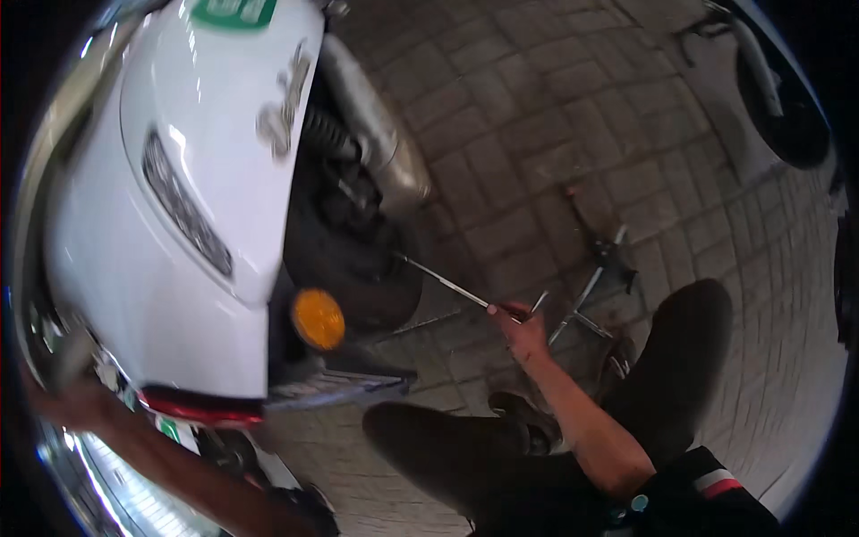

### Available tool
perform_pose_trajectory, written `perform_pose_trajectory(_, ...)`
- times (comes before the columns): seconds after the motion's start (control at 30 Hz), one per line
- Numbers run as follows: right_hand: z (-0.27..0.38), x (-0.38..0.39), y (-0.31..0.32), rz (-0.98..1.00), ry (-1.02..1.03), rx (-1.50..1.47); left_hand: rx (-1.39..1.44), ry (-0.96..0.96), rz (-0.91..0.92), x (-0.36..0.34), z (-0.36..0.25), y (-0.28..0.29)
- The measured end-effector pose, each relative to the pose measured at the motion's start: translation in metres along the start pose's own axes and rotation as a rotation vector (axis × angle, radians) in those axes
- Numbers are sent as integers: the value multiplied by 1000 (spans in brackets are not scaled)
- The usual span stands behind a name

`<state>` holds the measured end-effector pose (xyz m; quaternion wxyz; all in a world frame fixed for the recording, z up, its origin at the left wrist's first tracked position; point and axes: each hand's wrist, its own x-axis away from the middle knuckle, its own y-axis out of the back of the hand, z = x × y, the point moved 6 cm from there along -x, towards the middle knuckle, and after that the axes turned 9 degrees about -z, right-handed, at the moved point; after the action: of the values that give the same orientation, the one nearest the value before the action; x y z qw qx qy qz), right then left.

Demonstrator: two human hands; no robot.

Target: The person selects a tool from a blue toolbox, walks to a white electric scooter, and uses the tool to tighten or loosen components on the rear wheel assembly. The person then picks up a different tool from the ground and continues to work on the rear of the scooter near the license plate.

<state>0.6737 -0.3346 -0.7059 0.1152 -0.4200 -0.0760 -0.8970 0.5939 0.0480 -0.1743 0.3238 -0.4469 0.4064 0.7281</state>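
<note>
A white scooter (179,251) fills the left side, with a rear wheel (358,291), orange reflector (317,318) and silver exhaust (394,161). My right hand (519,327) is closed on the handle of a long steel wrench (447,283), whose far end reaches the dark wheel area. My left hand (67,398) is at the left rim, beside the scooter's rear metal parts; motion blur hides its fingers. Just right of my right hand, another steel T-handled tool (577,300) lies on the paving with a dark tool (599,251).
Dark brick paving (510,107) surrounds the scooter. Part of another vehicle, with a dark wheel (778,134), stands at the upper right. My bent legs (680,358) and shoes (617,367) are below, close to the loose tools.
</note>
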Motion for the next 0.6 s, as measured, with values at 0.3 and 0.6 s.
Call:
perform_pose_trajectory(0.3,-39,95,-27,178,-358,-570,283,243,159,-35,-15,0)
perform_pose_trajectory(0.6,-30,83,5,65,-110,-345,480,457,76,-36,-58,-4)
